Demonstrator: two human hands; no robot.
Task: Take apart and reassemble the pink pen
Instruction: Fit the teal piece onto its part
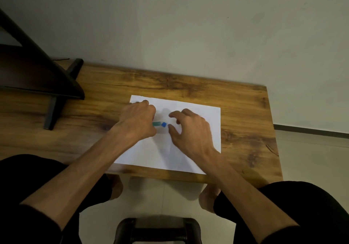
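Note:
My left hand point(137, 122) is closed over a pen above a white sheet of paper point(162, 155). Only a short teal stretch of the pen point(156, 124) with a blue end piece point(164, 124) sticks out to the right of the fist; the rest is hidden, and no pink part shows. My right hand point(190, 130) hovers just right of the blue end with thumb and fingers spread and curled, holding nothing. Its thumb tip is a small gap away from the blue end piece.
The paper lies on a small wooden table point(188, 87) set against a pale wall. A dark wooden rack point(37, 70) stands on the table's left part. A dark stool point(158, 228) is below the front edge, between my knees.

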